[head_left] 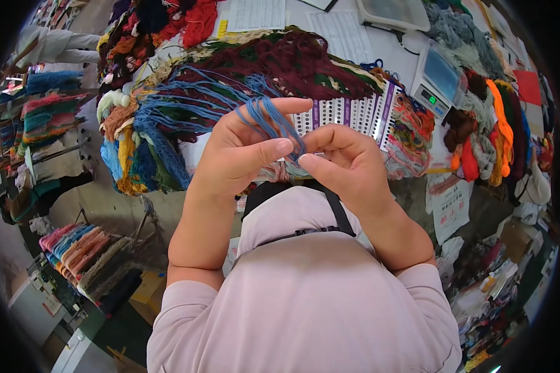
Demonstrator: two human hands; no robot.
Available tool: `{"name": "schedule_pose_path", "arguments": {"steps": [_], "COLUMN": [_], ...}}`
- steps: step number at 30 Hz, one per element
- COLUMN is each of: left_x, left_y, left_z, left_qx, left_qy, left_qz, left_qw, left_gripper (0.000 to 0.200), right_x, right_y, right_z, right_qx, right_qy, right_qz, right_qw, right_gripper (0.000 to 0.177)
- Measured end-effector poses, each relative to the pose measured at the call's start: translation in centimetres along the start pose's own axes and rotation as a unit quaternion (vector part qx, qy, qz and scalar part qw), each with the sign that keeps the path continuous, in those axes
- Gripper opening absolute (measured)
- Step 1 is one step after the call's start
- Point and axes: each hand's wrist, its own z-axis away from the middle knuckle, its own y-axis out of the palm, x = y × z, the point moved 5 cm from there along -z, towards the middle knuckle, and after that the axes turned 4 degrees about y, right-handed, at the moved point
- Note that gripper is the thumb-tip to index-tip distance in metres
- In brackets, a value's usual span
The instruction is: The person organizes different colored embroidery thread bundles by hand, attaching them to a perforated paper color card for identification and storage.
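Blue yarn (269,117) is looped over the fingers of my left hand (239,146), whose index finger stretches out to the right above the thumb. My right hand (348,158) pinches the lower end of the same yarn between thumb and index finger, close to my left thumb. Both hands are raised in front of my chest. Behind them, long blue strands (186,93) and a pile of dark maroon yarn (286,56) lie on the table. White cards with rows of holes and purple stripes (354,115) show just beyond my right hand.
A scale with a green display (432,96) stands at the right, beside orange yarn (499,124). Printed sheets (339,34) lie at the back. Red yarn (199,22) is at the back left. Racks of hanging yarn (87,255) and a person (50,189) are at the left.
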Motion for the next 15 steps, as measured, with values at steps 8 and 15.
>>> {"name": "schedule_pose_path", "arguments": {"steps": [8, 15], "left_x": [0.2, -0.1], "left_y": [-0.2, -5.1], "left_z": [-0.4, -0.5], "left_qx": [0.028, 0.263], "left_qy": [0.026, -0.111], "left_qz": [-0.005, -0.13], "left_qw": [0.999, 0.95], "left_gripper": [0.053, 0.036], "right_x": [-0.2, 0.7], "right_y": [-0.5, -6.7], "right_z": [-0.3, 0.3], "right_qx": [-0.019, 0.175], "right_qy": [-0.018, 0.172], "right_qz": [-0.03, -0.014], "right_qw": [0.999, 0.969], "right_gripper": [0.006, 0.005]}}
